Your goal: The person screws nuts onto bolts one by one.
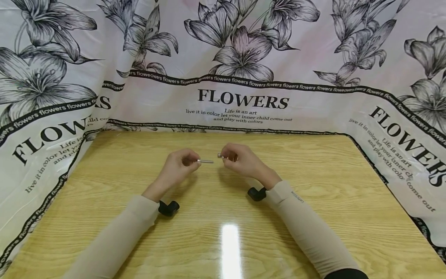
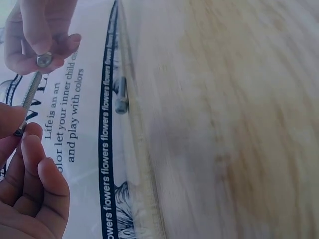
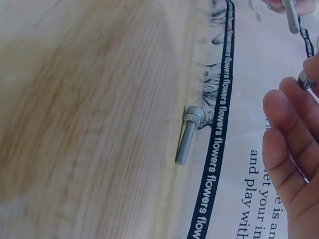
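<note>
My left hand (image 1: 178, 166) pinches a silver bolt (image 1: 207, 161) near one end between thumb and fingers. Its threaded shank (image 2: 31, 93) points toward my right hand (image 1: 242, 160). A small metal nut (image 2: 44, 60) sits between the thumb and fingertips of that right hand, level with the bolt's free end and a short gap away. In the right wrist view the nut (image 3: 304, 80) shows at the right edge, partly covered by the thumb. A second bolt (image 3: 186, 142) with a nut near its head lies on the table beyond the hands.
The wood-grain table (image 1: 195, 240) carries a bright light reflection near its front. Floral printed cloth (image 1: 240, 104) with lettering stands along its back and sides. A black wrist camera (image 1: 168, 208) hangs under the left wrist, another camera (image 1: 257, 193) under the right.
</note>
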`<act>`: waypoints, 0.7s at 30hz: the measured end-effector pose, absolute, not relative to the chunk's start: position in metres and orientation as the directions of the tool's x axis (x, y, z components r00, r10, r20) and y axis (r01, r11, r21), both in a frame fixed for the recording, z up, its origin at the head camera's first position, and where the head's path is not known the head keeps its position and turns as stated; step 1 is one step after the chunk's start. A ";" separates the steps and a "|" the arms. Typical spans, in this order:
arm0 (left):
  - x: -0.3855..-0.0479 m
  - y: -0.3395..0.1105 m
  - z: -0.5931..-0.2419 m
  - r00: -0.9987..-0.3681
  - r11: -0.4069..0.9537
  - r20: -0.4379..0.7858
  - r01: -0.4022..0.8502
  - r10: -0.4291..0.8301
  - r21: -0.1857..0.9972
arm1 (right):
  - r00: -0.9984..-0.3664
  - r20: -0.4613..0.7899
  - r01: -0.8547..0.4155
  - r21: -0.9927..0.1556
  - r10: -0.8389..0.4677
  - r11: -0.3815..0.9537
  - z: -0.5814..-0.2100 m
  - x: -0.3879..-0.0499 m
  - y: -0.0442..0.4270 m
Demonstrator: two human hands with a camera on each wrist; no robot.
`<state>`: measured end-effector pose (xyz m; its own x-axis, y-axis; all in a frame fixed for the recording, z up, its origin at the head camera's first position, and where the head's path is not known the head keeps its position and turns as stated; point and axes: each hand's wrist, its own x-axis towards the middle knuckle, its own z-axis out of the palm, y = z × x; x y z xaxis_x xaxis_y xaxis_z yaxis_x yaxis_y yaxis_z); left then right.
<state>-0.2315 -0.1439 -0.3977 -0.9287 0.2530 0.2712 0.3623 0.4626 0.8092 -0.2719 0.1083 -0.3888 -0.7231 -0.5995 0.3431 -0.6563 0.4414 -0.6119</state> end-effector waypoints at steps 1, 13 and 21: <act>-0.231 -0.142 -0.398 -0.928 0.461 0.274 0.365 0.253 0.809 | -0.724 0.349 -0.657 -0.613 -0.595 0.439 -0.388 -0.271 0.110; -0.234 -0.126 -0.400 -0.923 0.408 0.292 0.374 0.250 0.833 | -0.721 0.412 -0.667 -0.631 -0.558 0.396 -0.393 -0.265 0.119; -0.233 -0.118 -0.399 -0.918 0.360 0.304 0.382 0.256 0.851 | -0.723 0.431 -0.665 -0.646 -0.540 0.375 -0.396 -0.264 0.121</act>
<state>-0.2329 -0.1176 -0.3994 -0.9176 0.2563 0.3038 0.3823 0.3604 0.8508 -0.2640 0.1214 -0.3958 -0.7234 -0.5395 0.4309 -0.6646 0.3747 -0.6465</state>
